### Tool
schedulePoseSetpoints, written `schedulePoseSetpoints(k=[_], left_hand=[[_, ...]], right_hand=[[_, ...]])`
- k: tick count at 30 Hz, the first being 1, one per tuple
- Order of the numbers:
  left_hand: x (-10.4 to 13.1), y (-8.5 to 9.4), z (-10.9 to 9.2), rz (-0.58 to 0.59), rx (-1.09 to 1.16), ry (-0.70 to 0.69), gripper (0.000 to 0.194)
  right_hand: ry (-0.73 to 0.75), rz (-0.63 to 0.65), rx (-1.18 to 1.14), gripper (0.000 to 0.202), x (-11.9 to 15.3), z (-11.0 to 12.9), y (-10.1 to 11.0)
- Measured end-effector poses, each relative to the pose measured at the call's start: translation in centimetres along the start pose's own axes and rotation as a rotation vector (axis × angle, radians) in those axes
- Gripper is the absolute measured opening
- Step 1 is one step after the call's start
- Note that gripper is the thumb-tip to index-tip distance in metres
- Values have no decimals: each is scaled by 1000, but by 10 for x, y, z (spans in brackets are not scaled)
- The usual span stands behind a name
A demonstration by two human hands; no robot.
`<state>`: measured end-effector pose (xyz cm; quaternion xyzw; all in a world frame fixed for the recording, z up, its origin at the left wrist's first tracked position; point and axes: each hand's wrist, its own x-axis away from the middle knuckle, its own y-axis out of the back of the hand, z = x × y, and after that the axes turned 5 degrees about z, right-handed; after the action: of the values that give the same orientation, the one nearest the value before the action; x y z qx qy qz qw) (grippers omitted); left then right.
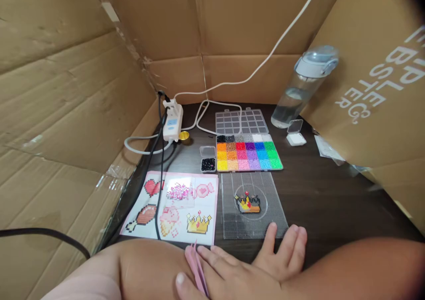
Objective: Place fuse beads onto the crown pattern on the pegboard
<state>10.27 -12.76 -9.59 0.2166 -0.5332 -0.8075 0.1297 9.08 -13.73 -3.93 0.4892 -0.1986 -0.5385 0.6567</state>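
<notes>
My forearms cross at the front. My right hand (229, 271) lies over my left arm, with pink tweezers (196, 266) held between thumb and fingers, tips pointing away. My left hand (282, 251) reaches out to the right beneath it, open, fingers spread at the near right corner of the clear pegboard (229, 224); part of it is hidden by my right hand. A crown of yellow, orange, black, grey and red beads (248, 204) sits within a circle on the pegboard. To its left is a pattern sheet (152, 233) with a printed crown (198, 223).
Behind the pegboard stands an open bead case (245, 153) with many colours. Small boxes hold black beads (208, 164) and white pieces (296, 139). A bag of pink beads (179, 192) rests on the sheet. Around are a power strip (173, 122), water bottle (299, 89) and cardboard walls (172, 74).
</notes>
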Motion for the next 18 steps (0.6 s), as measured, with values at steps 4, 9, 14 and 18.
schedulePoseSetpoints(k=[4,9,14,18], left_hand=[[-2,4,1,17,114,-52,48],[-2,2,-7,39,180,45,48],[-2,-4,-12,9,160,50,48],[-1,-7,-12,-46,101,57,47]], right_hand=[[-65,70,-44,39,-2,-1,17],[-57,109,-40,41,-4,1,24],[18,71,11,42,-4,-2,25],[14,105,5,43,-4,-3,24]])
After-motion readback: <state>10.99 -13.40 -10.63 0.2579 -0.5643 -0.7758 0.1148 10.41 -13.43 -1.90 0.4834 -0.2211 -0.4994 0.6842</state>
